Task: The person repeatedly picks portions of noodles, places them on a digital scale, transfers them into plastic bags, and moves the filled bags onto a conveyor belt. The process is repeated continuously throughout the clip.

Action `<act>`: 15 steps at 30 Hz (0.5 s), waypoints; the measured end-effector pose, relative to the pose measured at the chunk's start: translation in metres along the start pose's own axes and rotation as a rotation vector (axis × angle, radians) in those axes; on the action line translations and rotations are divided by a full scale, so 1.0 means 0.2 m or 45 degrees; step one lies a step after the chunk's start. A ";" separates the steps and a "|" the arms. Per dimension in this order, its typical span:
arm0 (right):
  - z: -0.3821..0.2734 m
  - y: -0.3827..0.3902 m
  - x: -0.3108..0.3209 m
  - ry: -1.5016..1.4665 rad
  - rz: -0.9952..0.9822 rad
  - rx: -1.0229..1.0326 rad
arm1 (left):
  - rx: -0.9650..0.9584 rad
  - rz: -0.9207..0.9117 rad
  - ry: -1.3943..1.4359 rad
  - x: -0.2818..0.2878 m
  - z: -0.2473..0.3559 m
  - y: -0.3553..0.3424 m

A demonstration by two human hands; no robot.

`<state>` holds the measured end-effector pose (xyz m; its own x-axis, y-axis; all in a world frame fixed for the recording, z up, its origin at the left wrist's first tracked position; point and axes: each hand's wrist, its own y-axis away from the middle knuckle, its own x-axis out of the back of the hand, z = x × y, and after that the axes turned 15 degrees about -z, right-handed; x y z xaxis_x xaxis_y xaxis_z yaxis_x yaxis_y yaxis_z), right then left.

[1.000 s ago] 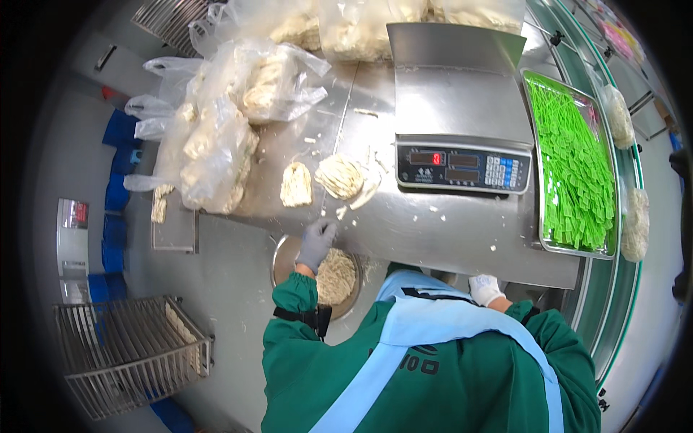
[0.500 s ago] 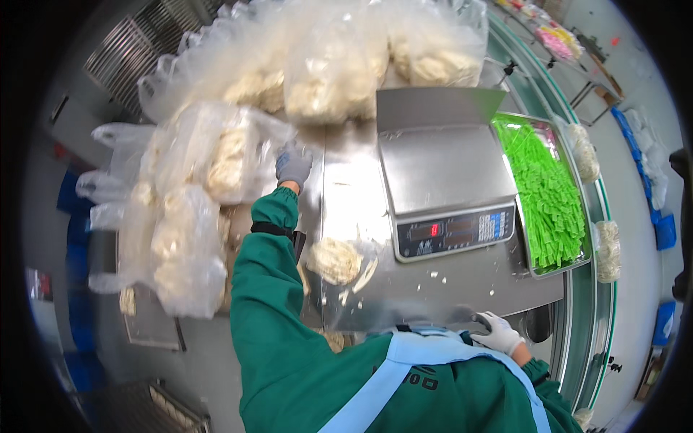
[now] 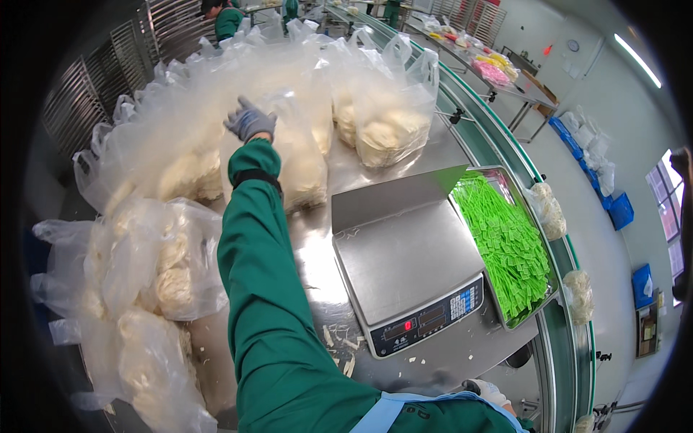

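Note:
My left hand (image 3: pixel 250 121), in a grey-coated glove, reaches far out over the clear plastic bags (image 3: pixel 289 155) of pale, off-white food. Its fingers are spread and no object shows in them; whether they touch the plastic cannot be made out. By the front table edge, my white-gloved right hand (image 3: pixel 492 392) hangs low, partly covered by my clothing. The fingers I can see there look loose, with nothing visible in them. Between my arms stands a digital scale (image 3: pixel 411 260) with a bare steel plate.
Right of the scale, a metal tray (image 3: pixel 553 294) holds many bright green strips. A green-edged conveyor (image 3: pixel 498 119) with bagged pale bundles (image 3: pixel 577 296) curves along the right. More filled bags (image 3: pixel 173 252) line the left. Pale scraps (image 3: pixel 346 346) lie near the scale. A person (image 3: pixel 228 20) is in the background.
My left hand has moved from the table beside the left bags to above the farther bags. The view has tilted up, and the pale clump near my left arm no longer shows.

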<state>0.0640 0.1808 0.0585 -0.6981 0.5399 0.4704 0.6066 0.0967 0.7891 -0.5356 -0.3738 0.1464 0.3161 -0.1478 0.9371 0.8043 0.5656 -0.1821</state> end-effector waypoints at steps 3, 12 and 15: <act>0.03 -0.02 0.02 -0.060 0.013 -0.033 | -0.138 -0.183 0.225 -0.21 -0.16 -0.06; 0.10 -0.07 0.08 0.227 0.020 0.174 | -0.222 -0.301 2.075 0.66 -0.66 0.46; 0.08 -0.15 0.11 0.339 0.038 0.357 | -0.766 -0.110 1.699 1.04 -0.54 0.80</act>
<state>0.0370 0.2042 0.0396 -0.7305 0.3136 0.6067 0.6829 0.3290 0.6522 -0.2863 -0.4007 0.2809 0.2093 -0.9767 0.0477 0.8229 0.1495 -0.5482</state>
